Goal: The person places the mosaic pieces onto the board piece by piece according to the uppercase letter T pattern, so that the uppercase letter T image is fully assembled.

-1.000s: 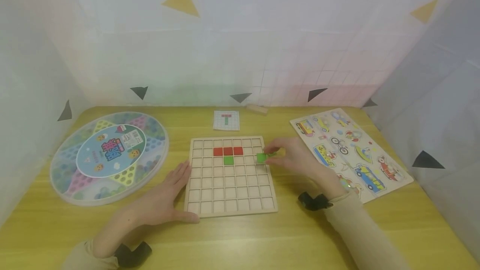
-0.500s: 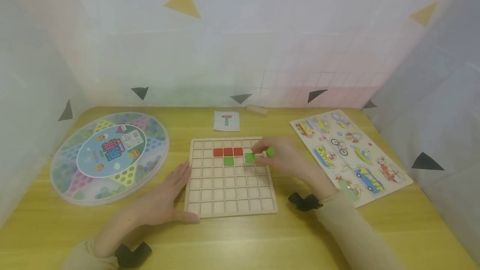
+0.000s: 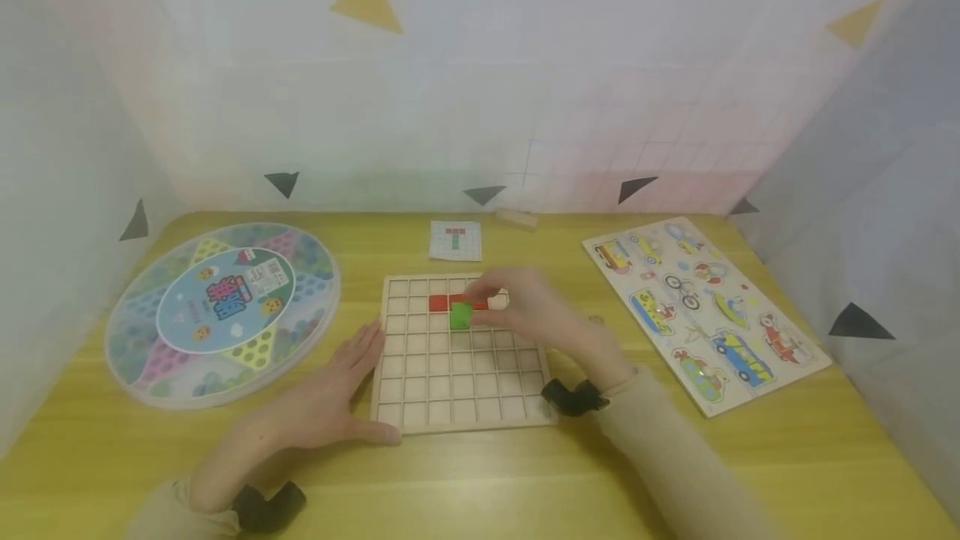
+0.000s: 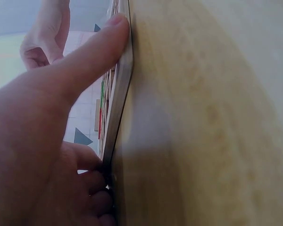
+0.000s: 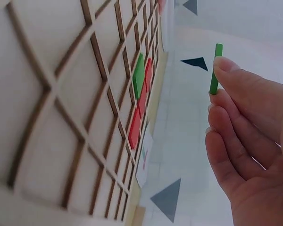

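Observation:
My right hand (image 3: 525, 307) pinches a green square tile (image 5: 216, 68) between thumb and fingers. In the right wrist view the tile hangs clear of the wooden grid board (image 3: 438, 390). Three red tiles (image 3: 438, 303) form a row in the board's upper cells, partly covered by this hand in the head view. Another green tile (image 5: 138, 77) sits in a cell beside the middle red one. The left hand (image 3: 322, 394) rests against the board's left side, fingers along that edge and thumb (image 4: 104, 40) at the near left corner.
A small card (image 3: 455, 241) with a red and green T pattern lies behind the board, beside a wooden block (image 3: 517, 219). On the left is a round Chinese checkers set (image 3: 300, 340); a picture puzzle board (image 3: 701, 315) lies on the right.
My right hand has carried the green tile leftward, from the board's right edge to over the red and green tiles. The left hand stays at the board's side.

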### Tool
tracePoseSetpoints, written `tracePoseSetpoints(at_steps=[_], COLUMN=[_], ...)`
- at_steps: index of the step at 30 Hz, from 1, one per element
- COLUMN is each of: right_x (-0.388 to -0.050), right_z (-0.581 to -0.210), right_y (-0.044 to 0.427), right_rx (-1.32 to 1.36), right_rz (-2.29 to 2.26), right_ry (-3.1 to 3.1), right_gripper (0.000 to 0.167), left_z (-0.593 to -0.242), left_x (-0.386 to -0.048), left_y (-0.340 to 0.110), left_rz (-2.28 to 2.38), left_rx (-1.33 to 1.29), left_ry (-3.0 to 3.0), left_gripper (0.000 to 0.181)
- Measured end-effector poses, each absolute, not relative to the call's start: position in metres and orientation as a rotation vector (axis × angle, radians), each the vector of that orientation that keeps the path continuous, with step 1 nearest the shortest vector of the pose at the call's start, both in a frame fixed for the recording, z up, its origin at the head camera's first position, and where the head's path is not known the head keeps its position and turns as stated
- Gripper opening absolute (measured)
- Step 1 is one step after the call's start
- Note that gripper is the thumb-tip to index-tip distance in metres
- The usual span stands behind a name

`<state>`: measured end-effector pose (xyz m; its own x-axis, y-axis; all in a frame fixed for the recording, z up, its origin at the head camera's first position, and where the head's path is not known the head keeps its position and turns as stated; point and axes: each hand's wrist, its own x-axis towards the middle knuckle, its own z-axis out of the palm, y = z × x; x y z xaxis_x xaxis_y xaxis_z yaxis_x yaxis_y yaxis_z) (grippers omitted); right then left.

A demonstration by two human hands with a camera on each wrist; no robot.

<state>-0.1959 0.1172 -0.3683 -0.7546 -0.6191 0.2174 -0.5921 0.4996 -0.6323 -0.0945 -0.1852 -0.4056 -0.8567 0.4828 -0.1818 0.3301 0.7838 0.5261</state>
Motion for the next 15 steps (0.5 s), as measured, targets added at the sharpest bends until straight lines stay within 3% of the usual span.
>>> tracePoseSetpoints(at_steps=[6,15], right_x=[-0.197,-0.196], right_z=[-0.374,-0.386], right_y=[0.112,0.108], right_rx=[-1.174,-1.093], right_rz=[-1.144,-1.131], right_ry=[2.673,2.641], right_gripper=[0.027,0.024], left_z=[-0.407,-0.411], left_x=[-0.095,-0.097], left_y=[-0.185,-0.186], left_rz=[0.706,0.708], left_rx=[0.611,0.574], left_ry=[2.668,2.663], left_gripper=[0.132,0.132])
